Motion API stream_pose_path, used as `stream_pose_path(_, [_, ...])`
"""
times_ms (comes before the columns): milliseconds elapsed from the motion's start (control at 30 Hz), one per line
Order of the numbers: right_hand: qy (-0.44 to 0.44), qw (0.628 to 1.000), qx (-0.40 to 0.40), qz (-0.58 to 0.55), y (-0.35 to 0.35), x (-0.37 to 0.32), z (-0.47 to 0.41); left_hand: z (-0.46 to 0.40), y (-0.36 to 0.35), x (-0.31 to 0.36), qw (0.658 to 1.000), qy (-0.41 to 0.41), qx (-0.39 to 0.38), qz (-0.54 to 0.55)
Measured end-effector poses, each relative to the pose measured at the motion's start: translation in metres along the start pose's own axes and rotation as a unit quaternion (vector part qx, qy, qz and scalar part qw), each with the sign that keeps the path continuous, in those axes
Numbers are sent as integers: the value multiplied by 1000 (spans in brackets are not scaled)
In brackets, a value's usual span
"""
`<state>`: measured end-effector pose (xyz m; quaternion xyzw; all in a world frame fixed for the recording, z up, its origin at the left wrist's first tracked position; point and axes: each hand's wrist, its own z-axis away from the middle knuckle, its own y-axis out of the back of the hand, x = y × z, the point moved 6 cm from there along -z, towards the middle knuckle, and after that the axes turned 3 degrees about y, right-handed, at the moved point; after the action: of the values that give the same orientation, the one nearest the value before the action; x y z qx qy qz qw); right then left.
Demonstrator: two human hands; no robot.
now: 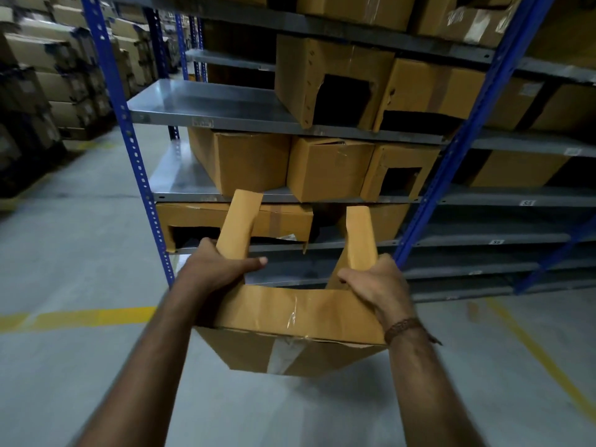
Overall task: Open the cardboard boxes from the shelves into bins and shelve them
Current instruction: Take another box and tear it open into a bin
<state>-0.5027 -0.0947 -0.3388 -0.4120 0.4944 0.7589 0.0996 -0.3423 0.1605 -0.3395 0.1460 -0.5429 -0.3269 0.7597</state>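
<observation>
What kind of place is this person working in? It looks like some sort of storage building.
Most likely a warehouse or stockroom. Blue-posted metal shelving holds rows of cardboard boxes, more cartons are stacked across the aisle, and the grey concrete floor carries yellow line markings.

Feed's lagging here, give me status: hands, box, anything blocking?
Left hand and right hand both gripping the cut-open cardboard box, held off the floor. Shelf rack ahead, part bare. Nothing in the way.

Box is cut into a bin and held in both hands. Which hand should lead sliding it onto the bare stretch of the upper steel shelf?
Left, probably. The left hand grips the cardboard box on the side nearer the bare shelf, up and left. The right hand grips the other flap, below shelved boxes.
</observation>
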Motion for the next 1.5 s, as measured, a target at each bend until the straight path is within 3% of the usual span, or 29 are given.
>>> stream_pose_path(100, [22,1000,10,-2,-7,-1,7,1,-2,-3,992,-63,94,-61])
stream_pose_path(267, [47,998,51,3,2,-10,11,11,9,5,979,-108,157,-74])
stream_pose_path(567, [186,966,170,-56,55,-60,48,66,61,30,921,-243,302,43])
stream_pose_path(767, [268,923,242,-129,70,-77,77,85,83,32,885,-297,343,102])
stream_pose_path(1000, [327,887,270,-180,54,-95,80,91,107,23,851,-328,380,152])
stream_pose_path(1300, [337,872,299,-193,1,-112,71,80,134,3,800,-374,424,203])
stream_pose_path(1500, [371,851,312,-201,-38,-148,69,36,162,-11,791,-359,449,210])
